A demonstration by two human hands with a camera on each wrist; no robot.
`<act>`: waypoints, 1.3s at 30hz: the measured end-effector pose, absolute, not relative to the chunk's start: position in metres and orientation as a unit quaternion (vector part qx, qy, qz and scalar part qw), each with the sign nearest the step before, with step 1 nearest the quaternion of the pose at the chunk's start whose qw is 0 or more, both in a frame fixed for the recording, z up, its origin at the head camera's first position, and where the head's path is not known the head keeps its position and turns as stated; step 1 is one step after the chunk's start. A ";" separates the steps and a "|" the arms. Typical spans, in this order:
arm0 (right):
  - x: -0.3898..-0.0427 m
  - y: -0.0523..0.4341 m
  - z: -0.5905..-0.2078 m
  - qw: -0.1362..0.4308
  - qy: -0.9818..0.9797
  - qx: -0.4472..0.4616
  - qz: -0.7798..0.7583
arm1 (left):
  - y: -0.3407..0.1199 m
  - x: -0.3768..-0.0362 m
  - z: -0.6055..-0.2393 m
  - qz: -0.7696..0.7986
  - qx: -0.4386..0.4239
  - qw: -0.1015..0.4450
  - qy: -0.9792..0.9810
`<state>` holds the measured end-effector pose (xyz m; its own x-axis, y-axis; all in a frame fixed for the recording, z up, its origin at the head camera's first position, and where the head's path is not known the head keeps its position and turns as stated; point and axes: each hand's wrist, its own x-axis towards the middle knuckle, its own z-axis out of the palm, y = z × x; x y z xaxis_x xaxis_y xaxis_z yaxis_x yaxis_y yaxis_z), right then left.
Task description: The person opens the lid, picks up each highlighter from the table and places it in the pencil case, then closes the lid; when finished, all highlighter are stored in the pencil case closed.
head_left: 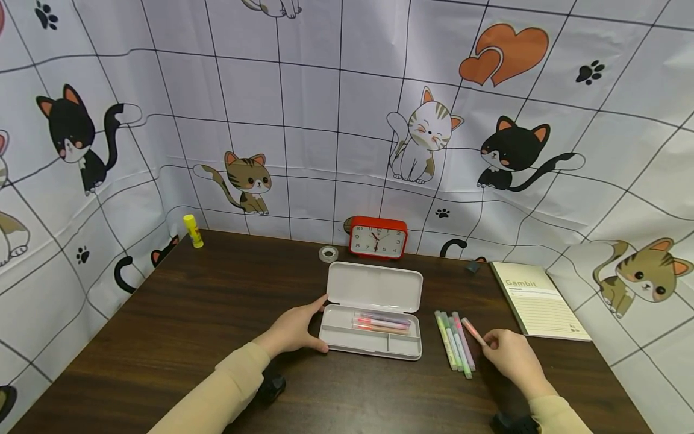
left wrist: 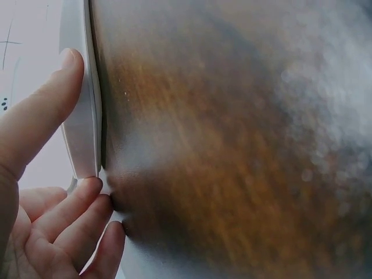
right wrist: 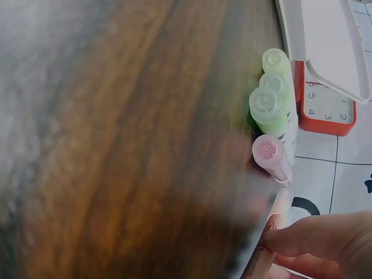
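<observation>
Pens are partway packed into an open white pencil case (head_left: 374, 319) that sits on a dark wooden table (head_left: 217, 313), seen from a head camera looking down at a person's two hands. The case's lid stands open towards the back, and a few pens in pink and purple shades (head_left: 382, 323) already lie side by side in the long rear compartment of its tray; the shallower front compartments look bare. The left hand (head_left: 295, 330) rests against the case's left end, thumb on the lid edge and fingers curved round the tray corner, bracing it. Just to the right of the case, a row of pastel pens (head_left: 454, 339) in green and pink lies on the tabletop, not yet packed. The right hand (head_left: 512, 355) pinches one pink pen (head_left: 473, 331) by its near end between thumb and fingertips, its far end angled up towards the row. Judging from this, the packing looks under halfway: a few pens are stowed, one is in hand, and several wait on the table. Further back stand a red alarm clock (head_left: 378, 237), a roll of clear tape (head_left: 328, 254) and a yellow glue stick (head_left: 193, 231); a notebook (head_left: 537, 307) lies at right. Cat-print sheeting (head_left: 347, 120) surrounds the desk.
</observation>
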<state>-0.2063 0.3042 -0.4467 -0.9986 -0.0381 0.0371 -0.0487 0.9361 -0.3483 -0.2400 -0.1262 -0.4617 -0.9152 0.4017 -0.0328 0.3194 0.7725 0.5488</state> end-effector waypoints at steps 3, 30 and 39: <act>-0.206 0.305 -0.445 0.027 -0.984 0.018 0.177 | -0.126 -0.240 -0.462 0.275 0.194 0.073 0.939; -0.216 0.249 -0.431 0.083 -0.978 0.085 0.173 | -0.127 -0.240 -0.461 0.274 0.189 0.075 0.940; -0.221 0.229 -0.434 0.087 -0.975 0.108 0.171 | -0.126 -0.240 -0.460 0.273 0.188 0.081 0.940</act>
